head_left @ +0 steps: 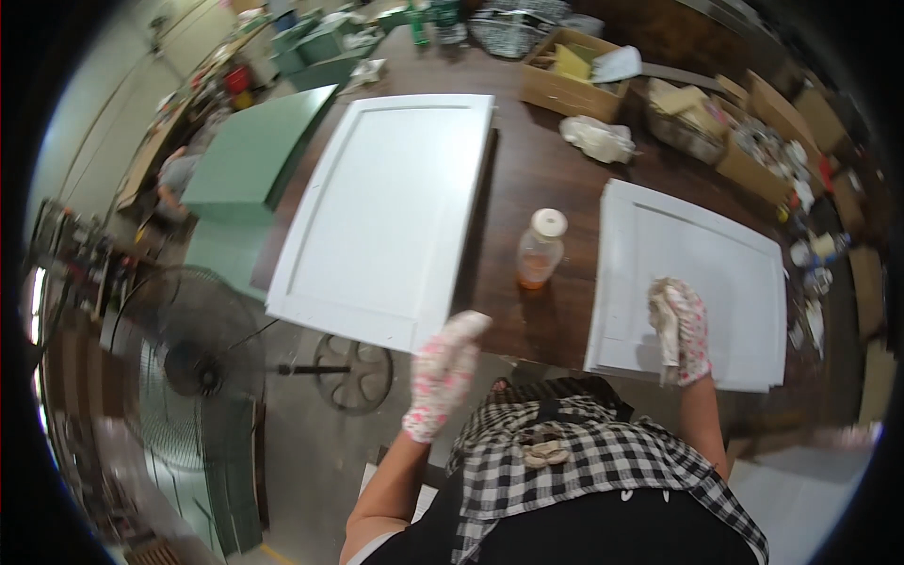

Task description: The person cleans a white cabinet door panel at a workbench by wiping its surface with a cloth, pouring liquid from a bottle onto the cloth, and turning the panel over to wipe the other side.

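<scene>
My right hand [692, 331], in a white glove with pink spots, is closed round a crumpled off-white rag [668, 325]. It is over the lower middle of a white framed panel [716, 254], the top one of a small stack on the right. My left hand [444, 372], gloved the same way, is at the near right corner of a larger white panel [386, 202]. Its fingers are stretched out and slightly blurred, with nothing visible in them; whether they touch the panel I cannot tell. Between the panels stands a clear bottle [540, 250] with a white cap and a little orange liquid.
Both panels lie on a dark brown table [527, 155]. At its back are a cardboard box [576, 80], a white plastic bag [599, 139] and more boxes. Green panels [250, 151] are stacked at the left, near a large fan [202, 358]. Another person [177, 179] is at the far left.
</scene>
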The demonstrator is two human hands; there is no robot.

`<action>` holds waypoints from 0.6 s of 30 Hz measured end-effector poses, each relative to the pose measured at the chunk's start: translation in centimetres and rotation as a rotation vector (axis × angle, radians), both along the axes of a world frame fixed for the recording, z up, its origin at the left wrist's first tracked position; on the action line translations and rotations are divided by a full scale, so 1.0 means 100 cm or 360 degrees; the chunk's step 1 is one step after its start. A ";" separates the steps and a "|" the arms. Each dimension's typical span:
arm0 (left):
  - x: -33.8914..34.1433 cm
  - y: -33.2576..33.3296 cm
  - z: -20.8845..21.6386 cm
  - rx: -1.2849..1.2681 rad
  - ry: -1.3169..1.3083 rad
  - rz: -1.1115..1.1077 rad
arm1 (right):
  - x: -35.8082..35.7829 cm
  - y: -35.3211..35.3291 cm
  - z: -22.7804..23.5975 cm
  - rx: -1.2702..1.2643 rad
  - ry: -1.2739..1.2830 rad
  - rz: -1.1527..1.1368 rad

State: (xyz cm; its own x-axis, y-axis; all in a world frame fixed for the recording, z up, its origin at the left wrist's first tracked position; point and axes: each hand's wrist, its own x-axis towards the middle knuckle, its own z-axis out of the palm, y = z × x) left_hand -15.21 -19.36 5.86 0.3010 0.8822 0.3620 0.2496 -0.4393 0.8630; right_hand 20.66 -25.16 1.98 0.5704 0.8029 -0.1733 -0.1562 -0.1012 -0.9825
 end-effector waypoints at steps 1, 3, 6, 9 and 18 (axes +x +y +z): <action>0.018 -0.002 -0.018 0.0047 0.0046 -0.0223 | -0.006 -0.002 0.004 -0.0009 -0.0014 -0.0047; 0.056 0.000 -0.040 -0.0023 0.0015 -0.0558 | -0.011 -0.009 0.013 0.0038 0.0255 0.0046; 0.104 0.002 -0.064 -0.0267 0.0045 -0.0708 | 0.007 -0.036 0.003 0.0045 0.0154 -0.0039; 0.142 -0.002 -0.084 -0.0320 0.0146 -0.0672 | 0.018 -0.064 -0.006 0.0118 0.0199 -0.0194; 0.228 0.004 -0.100 -0.0099 0.0875 -0.0191 | 0.082 -0.088 -0.017 0.0032 0.0148 -0.0291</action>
State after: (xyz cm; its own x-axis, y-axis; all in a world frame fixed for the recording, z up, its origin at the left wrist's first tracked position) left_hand 7.58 -18.93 -4.10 0.5299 0.8450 0.0718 0.6214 -0.4445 0.6452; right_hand 28.81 -33.99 0.29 0.6892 0.6913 -0.2171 -0.2603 -0.0434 -0.9645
